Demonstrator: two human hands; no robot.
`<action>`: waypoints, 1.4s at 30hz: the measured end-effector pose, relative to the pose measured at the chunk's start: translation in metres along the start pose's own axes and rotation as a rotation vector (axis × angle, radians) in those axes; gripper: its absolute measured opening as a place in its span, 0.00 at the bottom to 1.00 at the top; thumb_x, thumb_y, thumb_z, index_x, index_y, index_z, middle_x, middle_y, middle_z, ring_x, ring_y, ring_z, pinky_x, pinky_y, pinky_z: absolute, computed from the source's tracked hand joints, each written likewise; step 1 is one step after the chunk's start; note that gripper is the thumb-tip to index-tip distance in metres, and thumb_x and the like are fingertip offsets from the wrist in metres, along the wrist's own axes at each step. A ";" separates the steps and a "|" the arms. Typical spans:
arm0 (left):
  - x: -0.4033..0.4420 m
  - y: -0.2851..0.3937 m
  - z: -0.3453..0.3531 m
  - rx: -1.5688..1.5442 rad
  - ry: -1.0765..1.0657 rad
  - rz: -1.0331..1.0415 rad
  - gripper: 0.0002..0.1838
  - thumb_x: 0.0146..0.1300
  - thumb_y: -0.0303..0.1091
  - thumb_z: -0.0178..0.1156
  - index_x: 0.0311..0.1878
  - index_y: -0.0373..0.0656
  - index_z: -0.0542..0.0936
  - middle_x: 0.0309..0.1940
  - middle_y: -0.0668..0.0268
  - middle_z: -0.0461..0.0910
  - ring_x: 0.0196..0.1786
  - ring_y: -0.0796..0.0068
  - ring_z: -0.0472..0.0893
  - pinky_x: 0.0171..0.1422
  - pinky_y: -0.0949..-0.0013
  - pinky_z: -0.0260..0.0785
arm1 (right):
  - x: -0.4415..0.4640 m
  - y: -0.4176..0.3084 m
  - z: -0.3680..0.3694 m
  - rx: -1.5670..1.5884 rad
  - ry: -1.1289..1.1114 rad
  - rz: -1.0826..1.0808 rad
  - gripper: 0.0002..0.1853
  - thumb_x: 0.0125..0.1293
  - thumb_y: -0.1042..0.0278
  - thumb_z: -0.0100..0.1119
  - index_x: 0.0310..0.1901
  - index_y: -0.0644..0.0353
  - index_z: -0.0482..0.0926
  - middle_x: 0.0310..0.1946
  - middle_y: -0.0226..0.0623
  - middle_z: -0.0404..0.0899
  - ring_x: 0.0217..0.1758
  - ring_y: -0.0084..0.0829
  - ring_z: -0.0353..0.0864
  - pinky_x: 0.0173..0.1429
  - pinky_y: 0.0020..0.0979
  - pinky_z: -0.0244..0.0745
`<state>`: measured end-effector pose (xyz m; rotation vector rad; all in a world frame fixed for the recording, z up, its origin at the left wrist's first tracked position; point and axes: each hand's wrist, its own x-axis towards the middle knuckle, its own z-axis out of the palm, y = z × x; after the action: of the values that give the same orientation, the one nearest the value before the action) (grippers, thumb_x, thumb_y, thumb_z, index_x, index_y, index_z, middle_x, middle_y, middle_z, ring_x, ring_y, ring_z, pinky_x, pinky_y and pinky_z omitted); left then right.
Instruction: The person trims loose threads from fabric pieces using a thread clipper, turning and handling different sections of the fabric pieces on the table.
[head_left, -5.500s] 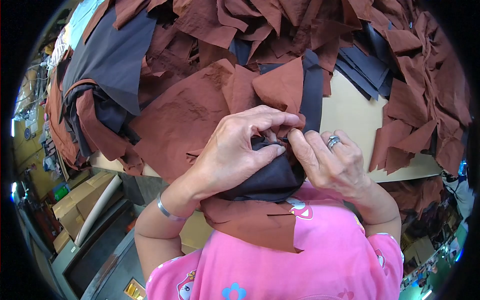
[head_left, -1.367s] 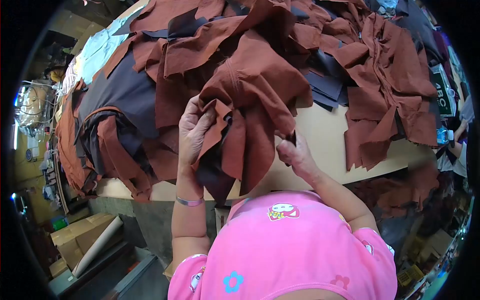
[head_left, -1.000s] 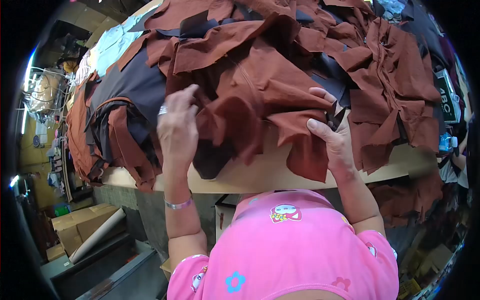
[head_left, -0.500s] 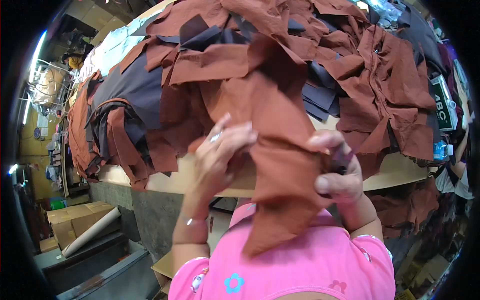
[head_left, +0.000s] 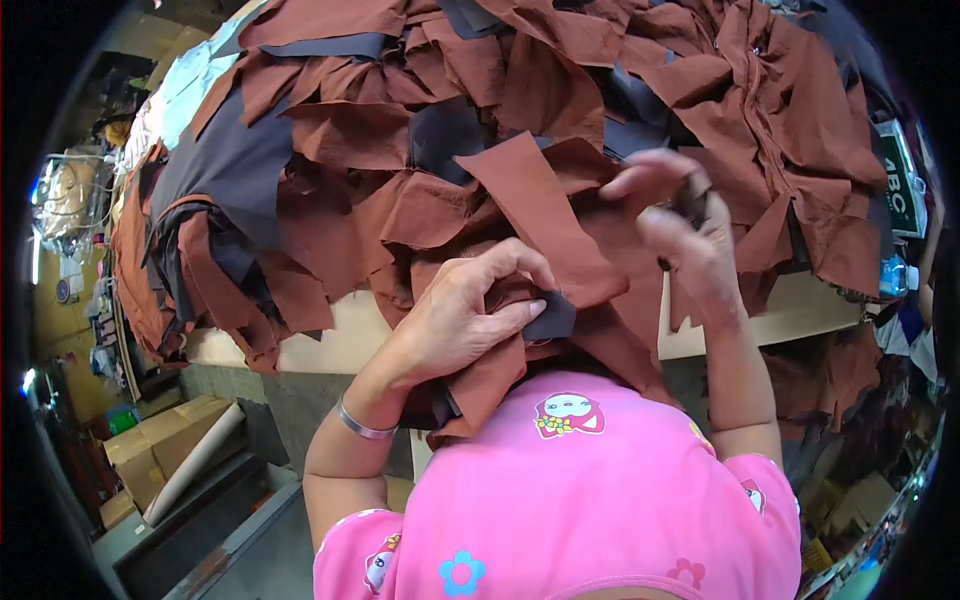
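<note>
My left hand (head_left: 465, 315) is closed in a pinch at the near edge of the table, thumb and forefinger on a rust-brown cloth piece (head_left: 490, 385) with a dark grey cloth patch (head_left: 552, 318) at its edge. The brown cloth hangs down toward my lap. My right hand (head_left: 690, 225) is raised to the right, blurred, above the brown cloth. Its thumb and forefinger are apart, and a small dark object (head_left: 690, 203) is held against the palm by the other fingers; its kind is unclear. A loose brown strip (head_left: 540, 205) lies between the hands.
A large heap of brown and dark grey cut cloth (head_left: 350, 140) covers the table (head_left: 290, 345). Pale blue cloth (head_left: 195, 95) lies at the far left. At right are a green ABC box (head_left: 900, 180) and a plastic bottle (head_left: 898, 277). Cardboard boxes (head_left: 170, 445) stand lower left.
The large brown piece held up between both hands has come down. My left hand now pinches cloth nearer my body, while my right hand has let go of the cloth and risen.
</note>
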<state>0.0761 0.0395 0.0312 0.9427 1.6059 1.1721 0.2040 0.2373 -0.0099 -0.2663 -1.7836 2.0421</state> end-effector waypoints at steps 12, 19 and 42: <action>-0.010 -0.011 -0.004 0.021 0.007 -0.007 0.07 0.46 0.20 0.61 0.31 0.37 0.78 0.33 0.61 0.77 0.41 0.70 0.78 0.46 0.72 0.68 | 0.030 0.026 0.036 -0.323 -0.410 -0.134 0.10 0.42 0.86 0.51 0.28 0.63 0.72 0.27 0.35 0.73 0.30 0.29 0.74 0.34 0.25 0.67; -0.006 -0.022 -0.002 0.017 -0.013 0.036 0.05 0.47 0.21 0.62 0.27 0.37 0.75 0.28 0.64 0.73 0.37 0.74 0.75 0.42 0.75 0.65 | 0.032 0.029 0.038 -0.334 -0.258 -0.257 0.10 0.41 0.87 0.51 0.27 0.64 0.71 0.28 0.36 0.73 0.30 0.29 0.74 0.36 0.24 0.69; -0.002 -0.034 0.003 -0.309 0.056 -0.116 0.15 0.52 0.21 0.59 0.45 0.33 0.73 0.39 0.65 0.74 0.44 0.77 0.74 0.51 0.75 0.66 | -0.031 0.022 0.058 -1.108 -0.282 -0.865 0.06 0.42 0.70 0.55 0.25 0.59 0.77 0.24 0.31 0.70 0.18 0.17 0.62 0.22 0.20 0.55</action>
<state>0.0777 0.0301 -0.0016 0.6147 1.4487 1.3280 0.2047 0.1697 -0.0257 0.4511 -2.4232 0.4161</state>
